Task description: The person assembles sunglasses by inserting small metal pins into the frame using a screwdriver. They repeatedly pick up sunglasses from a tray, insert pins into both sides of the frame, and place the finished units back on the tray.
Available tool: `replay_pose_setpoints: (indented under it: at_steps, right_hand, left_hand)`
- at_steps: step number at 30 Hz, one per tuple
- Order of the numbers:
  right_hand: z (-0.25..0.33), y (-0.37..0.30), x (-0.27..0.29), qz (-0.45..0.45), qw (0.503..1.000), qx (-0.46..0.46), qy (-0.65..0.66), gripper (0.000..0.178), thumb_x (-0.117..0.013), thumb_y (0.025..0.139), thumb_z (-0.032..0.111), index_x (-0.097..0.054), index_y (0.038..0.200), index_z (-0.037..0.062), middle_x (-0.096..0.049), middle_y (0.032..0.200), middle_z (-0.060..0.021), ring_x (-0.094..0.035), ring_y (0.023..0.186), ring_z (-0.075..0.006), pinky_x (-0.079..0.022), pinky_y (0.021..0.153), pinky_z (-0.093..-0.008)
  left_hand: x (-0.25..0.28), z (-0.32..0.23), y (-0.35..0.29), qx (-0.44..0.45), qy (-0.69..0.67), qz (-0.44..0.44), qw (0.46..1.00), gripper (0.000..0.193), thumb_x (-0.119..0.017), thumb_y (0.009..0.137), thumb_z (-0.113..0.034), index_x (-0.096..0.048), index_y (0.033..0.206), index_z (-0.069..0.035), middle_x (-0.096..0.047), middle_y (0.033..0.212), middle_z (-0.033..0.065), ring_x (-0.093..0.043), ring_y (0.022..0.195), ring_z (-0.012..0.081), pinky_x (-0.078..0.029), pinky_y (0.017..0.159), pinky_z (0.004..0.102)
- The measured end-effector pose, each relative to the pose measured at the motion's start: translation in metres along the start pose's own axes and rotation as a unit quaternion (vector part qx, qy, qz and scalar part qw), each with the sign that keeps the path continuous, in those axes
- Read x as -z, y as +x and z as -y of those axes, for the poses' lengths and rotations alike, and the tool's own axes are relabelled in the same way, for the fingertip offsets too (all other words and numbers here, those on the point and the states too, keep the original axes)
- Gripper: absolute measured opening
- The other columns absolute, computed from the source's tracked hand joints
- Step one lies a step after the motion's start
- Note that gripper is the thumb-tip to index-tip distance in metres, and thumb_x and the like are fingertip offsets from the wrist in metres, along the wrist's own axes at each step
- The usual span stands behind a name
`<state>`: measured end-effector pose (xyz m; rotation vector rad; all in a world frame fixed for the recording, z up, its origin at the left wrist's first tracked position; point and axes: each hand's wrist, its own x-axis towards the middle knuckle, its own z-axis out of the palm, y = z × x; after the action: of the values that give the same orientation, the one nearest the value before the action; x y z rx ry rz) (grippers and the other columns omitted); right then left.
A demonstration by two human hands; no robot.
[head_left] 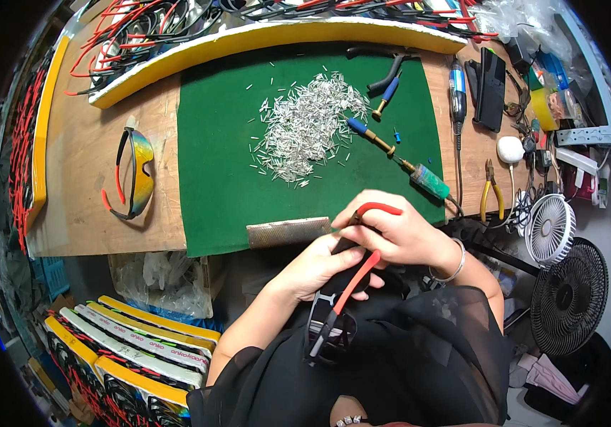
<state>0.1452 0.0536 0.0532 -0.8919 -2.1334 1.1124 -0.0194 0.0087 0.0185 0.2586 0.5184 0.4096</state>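
Observation:
Both my hands hold a pair of sunglasses (335, 331) with a black frame, dark lenses and red-tipped temples, just in front of the table's near edge. My left hand (320, 268) is closed on the frame from the left. On the other side, my right hand (394, 229) has its fingers bent round the hinge area by one temple, and its fingertips are partly hidden. One red temple tip curves over the right hand; the other temple slants down toward my lap. Just beyond the left hand, a flat textured metal block (288, 233) lies at the edge of the green mat (220, 171).
A pile of small silvery pins (305, 128) covers the mat's middle. Around it lie blue-handled screwdrivers (369, 134), a green-handled tool (430, 182) and black pliers (389, 73). Mirrored sunglasses (142, 178) rest left; yellow pliers (491, 192) and fans (551, 228) are right.

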Motion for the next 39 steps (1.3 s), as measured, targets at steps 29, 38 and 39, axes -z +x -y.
replay_pose_setpoints:
  at_steps: [29, 38, 39]
  right_hand:
    - [0.028, 0.058, 0.047, 0.005, 0.939, 0.169, -0.298, 0.033, -0.068, 0.060, 0.010, -0.057, 0.090, 0.0048, -0.055, 0.077, -0.0065, -0.055, 0.067, -0.0222, -0.046, 0.055, -0.0309]
    - [-0.073, 0.050, 0.039, -0.036, 0.881, -0.116, -0.456, 0.024, -0.063, 0.075, 0.023, -0.051, 0.081, 0.0033, -0.055, 0.075, -0.0121, -0.058, 0.072, -0.0271, -0.048, 0.063, -0.0361]
    - [-0.078, 0.049, 0.034, -0.048, 0.881, -0.108, -0.457, 0.024, -0.063, 0.075, 0.023, -0.050, 0.080, 0.0025, -0.055, 0.075, -0.0129, -0.058, 0.071, -0.0274, -0.048, 0.062, -0.0357]
  left_hand:
    - [0.024, 0.036, -0.006, 0.025, -0.123, -0.122, 0.985, 0.019, -0.042, 0.094, -0.025, -0.048, 0.101, -0.008, -0.052, 0.080, 0.0024, -0.034, 0.048, 0.0026, -0.026, 0.040, 0.0145]
    - [0.015, 0.034, 0.008, -0.036, -0.126, -0.154, 0.979, 0.031, -0.043, 0.093, -0.024, -0.049, 0.108, 0.002, -0.054, 0.080, 0.0036, -0.034, 0.051, 0.0023, -0.027, 0.042, 0.0150]
    - [0.015, 0.033, 0.006, -0.030, -0.132, -0.158, 0.978, 0.029, -0.042, 0.094, -0.022, -0.049, 0.109, 0.002, -0.056, 0.081, 0.0039, -0.034, 0.049, 0.0023, -0.027, 0.042, 0.0152]
